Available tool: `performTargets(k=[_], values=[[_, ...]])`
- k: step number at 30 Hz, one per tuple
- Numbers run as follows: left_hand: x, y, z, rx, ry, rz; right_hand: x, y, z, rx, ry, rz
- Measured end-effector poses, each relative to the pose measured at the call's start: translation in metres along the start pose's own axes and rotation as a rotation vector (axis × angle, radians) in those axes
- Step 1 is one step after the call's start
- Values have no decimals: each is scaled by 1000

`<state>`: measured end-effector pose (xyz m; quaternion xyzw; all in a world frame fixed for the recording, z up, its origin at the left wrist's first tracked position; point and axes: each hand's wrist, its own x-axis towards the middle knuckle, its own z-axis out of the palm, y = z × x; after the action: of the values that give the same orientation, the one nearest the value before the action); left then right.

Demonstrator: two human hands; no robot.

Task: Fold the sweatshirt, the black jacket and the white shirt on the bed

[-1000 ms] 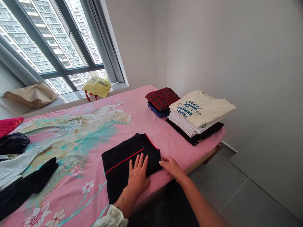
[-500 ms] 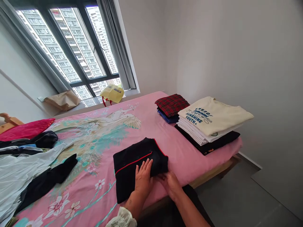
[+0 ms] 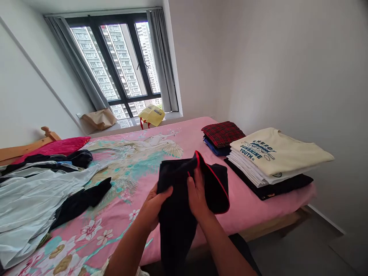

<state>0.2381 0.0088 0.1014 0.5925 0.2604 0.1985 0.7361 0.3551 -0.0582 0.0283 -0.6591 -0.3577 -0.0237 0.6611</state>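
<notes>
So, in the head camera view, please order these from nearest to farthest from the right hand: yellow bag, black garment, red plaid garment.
1. Black garment: held in the right hand.
2. Folded red plaid garment: on the bed, ahead and rightward.
3. Yellow bag: on the windowsill, beyond the bed.

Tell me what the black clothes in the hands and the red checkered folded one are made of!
The black garment looks like soft, matte cloth, perhaps cotton: it bunches easily between the left hand and right hand. The red plaid cloth looks like dull woven fabric, maybe flannel, with checks that seem woven in; the exact fibre can't be told.
</notes>
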Motion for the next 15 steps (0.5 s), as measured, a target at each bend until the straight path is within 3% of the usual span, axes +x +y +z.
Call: performTargets(k=[2,5,7,9,11,12,15], values=[[8,-9,-25,-169,69,-143,5,-11,0,-51,-93,-4],[23,-57,-73,-280,175,-350,-1,5,-4,97,-211,161],[22,-96,-101,-301,304,-417,-13,33,-18,232,-158,351],[11,-130,-120,-319,364,-412,-27,65,-43,297,-9,483],[-7,-156,-126,-271,357,-391,-43,94,-71,191,113,556],[-16,-167,-126,-205,354,-383,-52,105,-83,101,104,599],[-35,-196,-112,82,388,-337,-76,127,-103,-67,-124,716]])
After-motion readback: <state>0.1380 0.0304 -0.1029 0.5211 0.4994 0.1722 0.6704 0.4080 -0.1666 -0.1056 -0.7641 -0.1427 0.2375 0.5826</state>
